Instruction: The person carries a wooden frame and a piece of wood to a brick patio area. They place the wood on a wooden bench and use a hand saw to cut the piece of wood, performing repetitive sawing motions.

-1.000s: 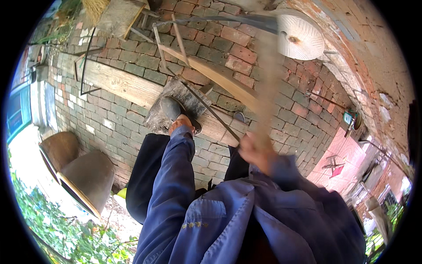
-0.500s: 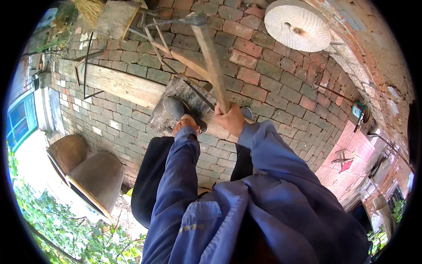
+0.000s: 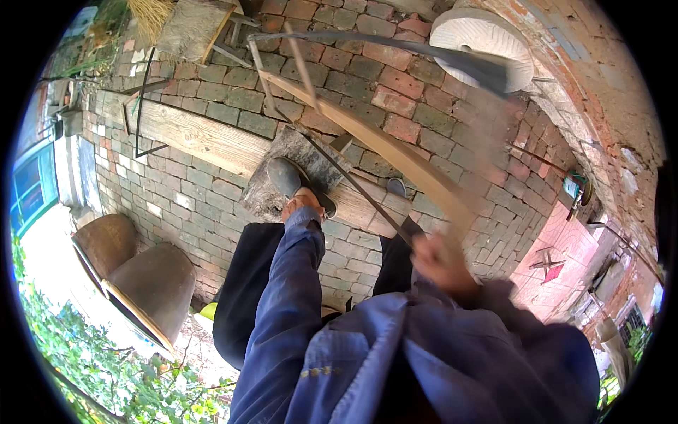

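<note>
One right grip (image 3: 445, 263) holds the frame saw (image 3: 385, 147) by its near end, blade (image 3: 365, 193) slanting forward-left across the wood block (image 3: 314, 155), while the left grip (image 3: 301, 202), hold unclear, rests by the shoe (image 3: 284, 175).

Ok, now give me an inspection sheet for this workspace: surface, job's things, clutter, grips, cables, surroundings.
Surface: bricks under a plank.
Job's things: saw slants across a block in view, contact unclear; shoe on the block.
Clutter: stool, straw, pots, millstone.
Grips: left grip by the shoe, hold unclear; right grip closed on the saw, blurred.
Cables: nothing seen.
Surroundings: rough wall at right, foliage lower left, window far left.
</note>
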The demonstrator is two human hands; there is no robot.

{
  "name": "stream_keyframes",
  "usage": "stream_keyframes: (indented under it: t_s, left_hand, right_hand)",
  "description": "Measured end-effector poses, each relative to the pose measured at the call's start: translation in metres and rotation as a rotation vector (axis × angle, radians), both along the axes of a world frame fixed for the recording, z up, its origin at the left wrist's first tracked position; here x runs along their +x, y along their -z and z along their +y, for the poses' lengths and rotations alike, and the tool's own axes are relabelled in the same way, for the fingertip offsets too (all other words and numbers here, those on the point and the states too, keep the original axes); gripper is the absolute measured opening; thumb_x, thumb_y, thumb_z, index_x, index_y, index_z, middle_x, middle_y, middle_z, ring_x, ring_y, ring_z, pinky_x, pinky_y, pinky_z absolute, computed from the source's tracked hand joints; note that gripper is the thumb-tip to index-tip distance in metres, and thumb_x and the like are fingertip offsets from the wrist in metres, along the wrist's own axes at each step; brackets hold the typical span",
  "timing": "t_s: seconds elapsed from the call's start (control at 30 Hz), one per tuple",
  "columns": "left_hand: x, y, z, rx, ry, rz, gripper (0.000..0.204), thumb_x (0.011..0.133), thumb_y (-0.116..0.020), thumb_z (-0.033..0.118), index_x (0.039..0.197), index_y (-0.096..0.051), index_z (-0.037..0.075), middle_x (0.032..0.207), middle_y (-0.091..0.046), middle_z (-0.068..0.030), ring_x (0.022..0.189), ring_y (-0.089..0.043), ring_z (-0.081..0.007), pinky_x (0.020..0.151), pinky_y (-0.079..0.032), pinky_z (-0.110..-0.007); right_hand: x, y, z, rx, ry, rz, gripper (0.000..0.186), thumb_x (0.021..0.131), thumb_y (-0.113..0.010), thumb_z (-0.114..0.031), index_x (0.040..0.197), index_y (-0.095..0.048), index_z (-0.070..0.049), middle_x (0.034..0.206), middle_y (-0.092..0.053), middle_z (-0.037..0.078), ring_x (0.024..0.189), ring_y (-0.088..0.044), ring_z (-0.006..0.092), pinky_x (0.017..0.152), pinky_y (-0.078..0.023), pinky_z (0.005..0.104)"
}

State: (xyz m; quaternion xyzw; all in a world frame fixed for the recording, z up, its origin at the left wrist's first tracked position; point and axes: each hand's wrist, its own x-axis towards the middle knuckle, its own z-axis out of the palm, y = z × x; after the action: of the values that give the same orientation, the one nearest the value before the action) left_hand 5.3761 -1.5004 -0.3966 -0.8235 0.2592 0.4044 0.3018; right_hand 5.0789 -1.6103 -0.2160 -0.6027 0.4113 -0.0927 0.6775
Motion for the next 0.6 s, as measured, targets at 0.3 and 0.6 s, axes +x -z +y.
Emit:
stream_keyframes:
  t_s: [0.3, 0.6]
  left_hand:
    - [-0.002, -0.006, -0.013, 0.081, -0.013, 0.0, 0.087, 0.071, -0.073, 0.06, 0.137, -0.049, 0.008, 0.142, -0.05, -0.009, 0.133, -0.045, -0.0211, 0.11, -0.036, -0.033]
    - [0.003, 0.011, 0.01, -0.021, -0.019, 0.087, 0.09, 0.07, -0.072, 0.061, 0.136, -0.049, 0.005, 0.14, -0.051, -0.014, 0.131, -0.047, -0.023, 0.109, -0.035, -0.034]
  right_hand:
    - [0.052, 0.027, -0.009, 0.07, 0.092, -0.045, 0.023, 0.074, -0.065, -0.003, 0.069, -0.044, -0.009, 0.064, -0.042, 0.001, 0.06, -0.041, 0.0119, 0.053, -0.034, 0.0318]
    - [-0.101, -0.087, -0.001, 0.714, -0.123, -0.511, 0.029, 0.095, -0.048, -0.035, 0.094, -0.05, -0.006, 0.075, -0.045, 0.009, 0.058, -0.049, 0.0191, 0.054, -0.042, 0.0342]
